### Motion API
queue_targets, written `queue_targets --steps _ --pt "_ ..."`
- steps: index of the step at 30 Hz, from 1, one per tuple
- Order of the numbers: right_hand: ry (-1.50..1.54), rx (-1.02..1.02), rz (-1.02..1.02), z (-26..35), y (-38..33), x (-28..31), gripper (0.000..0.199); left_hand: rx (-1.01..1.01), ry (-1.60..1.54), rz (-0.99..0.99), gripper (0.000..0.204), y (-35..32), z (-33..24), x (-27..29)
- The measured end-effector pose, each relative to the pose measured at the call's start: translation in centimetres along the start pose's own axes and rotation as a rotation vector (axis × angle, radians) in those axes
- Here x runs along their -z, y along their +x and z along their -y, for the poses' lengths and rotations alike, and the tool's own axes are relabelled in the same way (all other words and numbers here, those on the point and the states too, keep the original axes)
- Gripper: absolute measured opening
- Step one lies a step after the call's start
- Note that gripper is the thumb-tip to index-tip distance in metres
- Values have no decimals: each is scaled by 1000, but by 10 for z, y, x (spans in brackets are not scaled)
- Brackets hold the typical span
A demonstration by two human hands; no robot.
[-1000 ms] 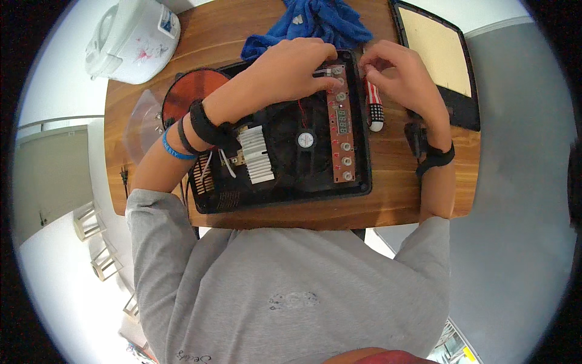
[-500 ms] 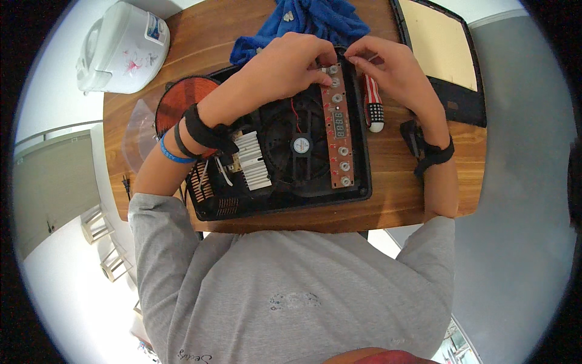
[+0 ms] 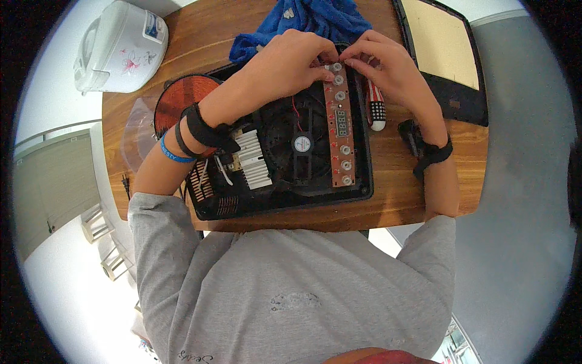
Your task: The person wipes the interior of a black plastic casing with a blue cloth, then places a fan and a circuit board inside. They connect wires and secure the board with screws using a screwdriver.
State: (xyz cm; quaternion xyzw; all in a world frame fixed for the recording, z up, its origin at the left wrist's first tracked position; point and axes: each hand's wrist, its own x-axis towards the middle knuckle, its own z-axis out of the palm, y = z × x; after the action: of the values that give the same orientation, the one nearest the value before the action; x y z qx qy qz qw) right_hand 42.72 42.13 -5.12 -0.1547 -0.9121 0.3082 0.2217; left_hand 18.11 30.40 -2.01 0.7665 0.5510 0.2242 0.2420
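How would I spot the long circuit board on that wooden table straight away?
On the wooden table sits an open black appliance housing. Along its right side, far end by the left hand, lies a narrow reddish-brown circuit board. Unlike the ribbed silver heat sink and the round copper coil, it carries a digit display and round buttons.

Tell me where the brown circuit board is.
In the head view, the circuit board lies at right in the black casing, its far end at the left hand.

The circuit board [image 3: 337,139] is reddish-brown, the casing [image 3: 362,145] black, the coil [image 3: 185,100] copper-orange, the cloth [image 3: 306,18] blue, the handle [image 3: 377,109] red-and-white striped.
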Motion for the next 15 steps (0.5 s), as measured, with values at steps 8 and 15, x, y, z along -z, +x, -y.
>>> queue_targets --steps 8,15 --pt "-28 -28 -68 3 1 -2 12 -50 32 -14 33 -1 2 -4" --pt "13 -34 0 4 -2 1 14 -98 129 -42 35 0 5 -6"
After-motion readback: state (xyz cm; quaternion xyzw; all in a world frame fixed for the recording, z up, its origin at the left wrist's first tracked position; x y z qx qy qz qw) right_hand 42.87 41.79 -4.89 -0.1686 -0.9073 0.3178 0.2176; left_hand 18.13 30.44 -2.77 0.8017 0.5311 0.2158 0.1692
